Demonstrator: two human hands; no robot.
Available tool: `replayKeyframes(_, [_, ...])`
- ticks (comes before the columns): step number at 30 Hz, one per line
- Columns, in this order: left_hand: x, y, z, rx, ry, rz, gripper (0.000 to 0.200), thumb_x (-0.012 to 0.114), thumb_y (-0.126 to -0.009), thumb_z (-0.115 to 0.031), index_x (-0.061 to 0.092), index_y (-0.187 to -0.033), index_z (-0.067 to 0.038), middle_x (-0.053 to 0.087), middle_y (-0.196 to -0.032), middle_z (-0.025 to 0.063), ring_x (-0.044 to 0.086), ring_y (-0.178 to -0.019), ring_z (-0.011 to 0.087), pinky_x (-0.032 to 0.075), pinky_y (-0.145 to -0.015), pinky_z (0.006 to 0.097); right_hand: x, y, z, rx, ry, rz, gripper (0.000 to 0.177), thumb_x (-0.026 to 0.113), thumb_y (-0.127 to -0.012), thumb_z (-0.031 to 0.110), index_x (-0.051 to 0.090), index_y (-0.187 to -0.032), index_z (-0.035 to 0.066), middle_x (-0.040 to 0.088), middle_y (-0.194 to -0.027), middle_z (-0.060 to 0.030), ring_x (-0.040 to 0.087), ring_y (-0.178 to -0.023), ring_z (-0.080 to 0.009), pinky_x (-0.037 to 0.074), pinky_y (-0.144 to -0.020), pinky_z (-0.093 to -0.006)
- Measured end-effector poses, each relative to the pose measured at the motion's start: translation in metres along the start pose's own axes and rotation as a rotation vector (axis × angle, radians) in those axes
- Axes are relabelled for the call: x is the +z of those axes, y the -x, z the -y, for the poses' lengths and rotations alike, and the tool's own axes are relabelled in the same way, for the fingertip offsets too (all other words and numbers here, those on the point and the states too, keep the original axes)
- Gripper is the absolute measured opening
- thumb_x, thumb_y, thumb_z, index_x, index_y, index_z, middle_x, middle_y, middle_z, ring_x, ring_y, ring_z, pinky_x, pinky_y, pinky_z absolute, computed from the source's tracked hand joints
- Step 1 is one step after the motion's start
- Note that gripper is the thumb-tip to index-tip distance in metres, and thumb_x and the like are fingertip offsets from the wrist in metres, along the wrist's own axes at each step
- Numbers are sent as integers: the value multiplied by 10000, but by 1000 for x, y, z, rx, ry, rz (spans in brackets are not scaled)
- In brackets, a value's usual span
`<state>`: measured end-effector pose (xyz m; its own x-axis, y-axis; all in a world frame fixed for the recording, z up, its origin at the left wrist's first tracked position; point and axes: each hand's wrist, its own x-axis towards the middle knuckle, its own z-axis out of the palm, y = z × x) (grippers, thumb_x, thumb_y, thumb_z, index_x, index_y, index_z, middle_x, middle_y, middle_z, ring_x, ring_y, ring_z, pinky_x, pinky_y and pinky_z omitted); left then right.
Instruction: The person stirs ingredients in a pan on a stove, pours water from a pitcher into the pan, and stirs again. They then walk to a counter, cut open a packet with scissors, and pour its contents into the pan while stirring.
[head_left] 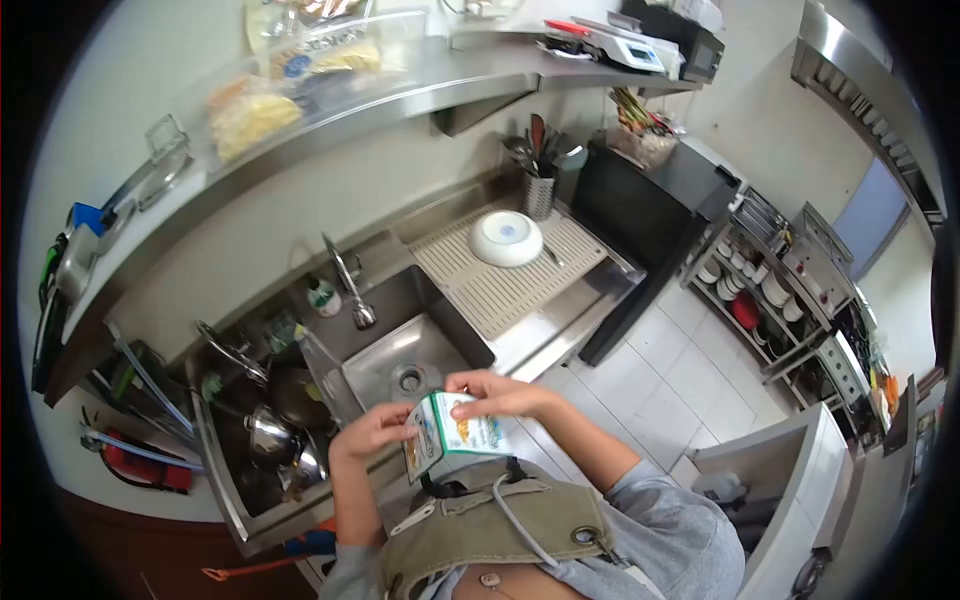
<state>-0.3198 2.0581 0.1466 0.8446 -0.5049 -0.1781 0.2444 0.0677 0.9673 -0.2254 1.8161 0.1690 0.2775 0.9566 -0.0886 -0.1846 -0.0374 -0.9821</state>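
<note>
A small white and green printed box (478,430) is held between both hands, close to the chest and in front of the sink edge. My left hand (375,434) grips its left side, with the fingers against the printed face. My right hand (492,394) holds it from the top and right, the thumb lying on the front face. Just beyond the hands lies the empty sink basin (443,345), with a drain in its floor. Whether the box is open at its top cannot be made out.
Left basin holds metal pots (270,437). Faucet (363,313) and soap bottle (323,298) stand behind the sink. An upturned white bowl (506,239) lies on the ribbed drainboard (480,290), near a utensil holder (538,195). A steel shelf (400,98) runs overhead. Dish racks (740,300) stand right.
</note>
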Motion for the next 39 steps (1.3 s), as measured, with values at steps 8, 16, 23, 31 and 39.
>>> replayKeyframes(8, [91, -106, -45, 130, -351, 245, 305, 669, -791, -178, 565, -1022, -7, 590, -863, 13, 511, -817, 67, 435, -718, 235, -22, 127, 55, 82, 632, -213, 335, 634, -825, 268, 585, -1029, 7, 621, -803, -74, 558, -702, -110, 459, -626, -266])
replayKeyframes(16, [159, -181, -44, 243, -320, 439, 288, 721, -709, -136, 599, -930, 1, 606, -882, 34, 526, -848, 94, 414, -760, 244, -25, 227, 53, 76, 644, -424, 274, 592, -859, 243, 600, -968, -8, 600, -732, -50, 538, -639, -100, 447, -601, -237])
replayKeyframes(23, [177, -252, -26, 238, -66, 521, 240, 712, -680, -120, 593, -857, -8, 571, -804, 11, 507, -773, 89, 390, -707, 227, -62, 315, 26, 39, 272, -839, 244, 541, -893, 194, 626, -918, -33, 616, -729, -16, 528, -655, -59, 435, -594, -225])
replayKeyframes(31, [241, -381, -45, 78, -436, 818, 215, 709, -739, -179, 632, -778, 18, 602, -680, 11, 506, -619, 53, 421, -584, 224, -127, 360, 19, -107, 767, -929, 420, 669, -773, 307, 565, -1044, 4, 630, -965, -111, 587, -875, -256, 455, -771, -331])
replayKeyframes(39, [284, -515, -78, 87, -466, 974, 201, 743, -681, -149, 682, -792, 8, 648, -647, 53, 557, -557, 56, 408, -497, 207, -238, 398, 57, 366, 382, -471, 352, 591, -851, 345, 615, -999, 27, 640, -803, -88, 591, -713, -136, 460, -655, -269])
